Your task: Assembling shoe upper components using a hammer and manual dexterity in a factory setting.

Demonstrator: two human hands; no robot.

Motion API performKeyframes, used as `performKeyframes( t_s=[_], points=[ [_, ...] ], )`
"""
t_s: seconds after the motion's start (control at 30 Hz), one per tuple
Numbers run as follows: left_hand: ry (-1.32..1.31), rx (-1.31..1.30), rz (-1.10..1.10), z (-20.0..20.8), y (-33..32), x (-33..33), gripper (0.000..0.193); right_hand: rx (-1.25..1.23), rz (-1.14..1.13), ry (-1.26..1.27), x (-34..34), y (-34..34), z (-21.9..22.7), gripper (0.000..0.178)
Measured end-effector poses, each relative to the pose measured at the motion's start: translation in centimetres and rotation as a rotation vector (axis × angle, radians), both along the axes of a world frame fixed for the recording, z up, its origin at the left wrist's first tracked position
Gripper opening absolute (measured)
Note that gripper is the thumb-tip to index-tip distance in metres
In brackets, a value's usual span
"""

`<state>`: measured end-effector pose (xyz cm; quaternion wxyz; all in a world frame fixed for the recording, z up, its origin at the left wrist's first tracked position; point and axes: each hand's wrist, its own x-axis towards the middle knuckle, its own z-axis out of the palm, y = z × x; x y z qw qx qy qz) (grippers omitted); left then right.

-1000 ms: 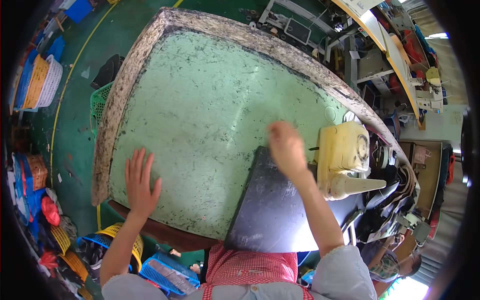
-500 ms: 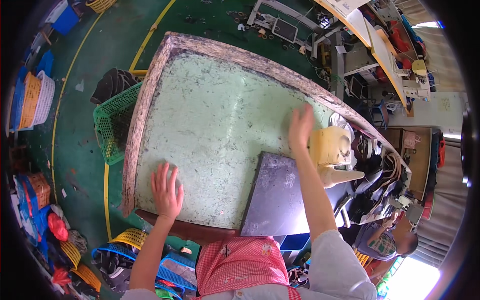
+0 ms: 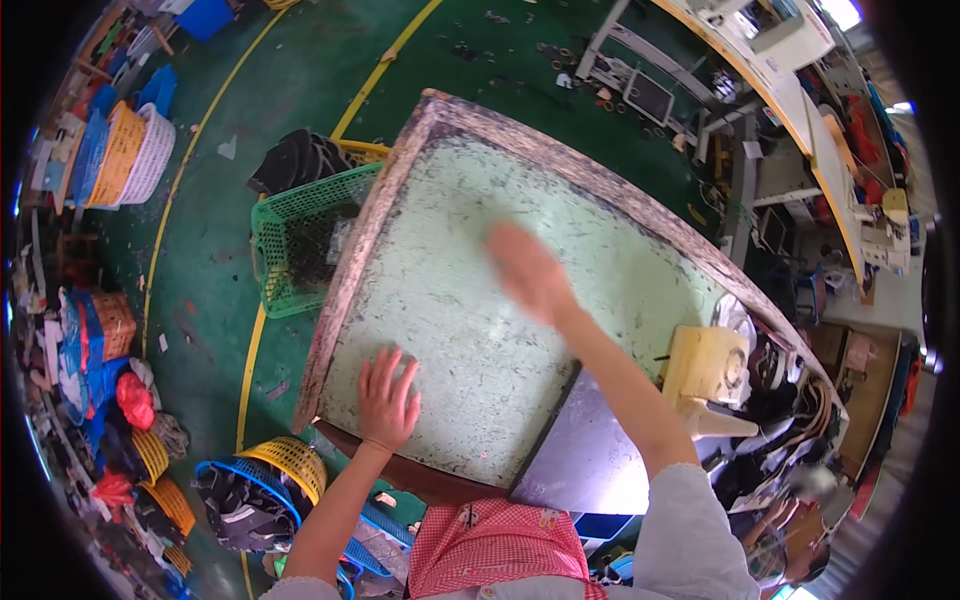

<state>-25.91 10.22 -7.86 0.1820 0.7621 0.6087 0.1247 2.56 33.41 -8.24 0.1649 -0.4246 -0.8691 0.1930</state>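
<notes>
A worn pale green tabletop (image 3: pixel 470 310) with a frayed, raised border lies before me. Near its front left corner my left hand (image 3: pixel 389 398) rests flat, fingers spread, holding nothing that I can see. Over the middle of the surface, my right hand (image 3: pixel 527 268) is smeared by motion, so its fingers cannot be made out. A dark, smooth board (image 3: pixel 585 450) lies at the front right, partly under my right forearm. Beyond that forearm stands a yellowish plastic container (image 3: pixel 708 365), with a cream spout-like piece (image 3: pixel 722 424) in front of it.
Dark strips and shoe-like parts (image 3: pixel 775 440) crowd the table's right end. A green crate (image 3: pixel 290 240) stands on the floor by the left edge. Yellow and blue baskets (image 3: pixel 290 468) sit at the front left. Workbenches (image 3: pixel 790 90) line the far right, and a person (image 3: pixel 785 530) is at the lower right.
My right hand has swept left from beside the yellowish container to the middle of the tabletop. My left hand stays flat at the front left. The whole view has shifted.
</notes>
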Motion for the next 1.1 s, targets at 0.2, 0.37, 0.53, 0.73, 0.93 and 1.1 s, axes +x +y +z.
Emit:
performKeyframes(
  t_s=[0.2,0.37,0.53,0.73,0.93,1.1],
  points=[
    [-0.173,0.023,0.103,-0.6,-0.8,-0.3,0.054,0.123,0.442,0.126,-5.9,2.3,-1.9,0.051],
    [-0.282,0.181,0.252,-1.0,-1.3,-0.6,0.057,0.192,-0.308,0.26,-11.0,6.0,0.0,0.06],
    [-0.432,0.304,0.433,-1.3,-1.6,-0.8,0.062,-0.182,0.62,0.108,-13.4,-8.5,0.0,0.063],
    [-0.684,0.258,0.464,-1.0,-1.2,-1.8,0.062,-0.355,0.205,0.343,-7.2,-7.2,-4.5,0.063],
    [-0.703,0.256,0.35,1.4,-0.5,-5.0,0.053,-0.064,0.399,0.143,-11.5,-20.8,-1.6,0.064],
    [-0.584,0.159,0.133,0.7,1.1,-6.3,0.059,-0.332,0.665,0.337,-9.7,-29.2,-1.3,0.027]
  ],
)
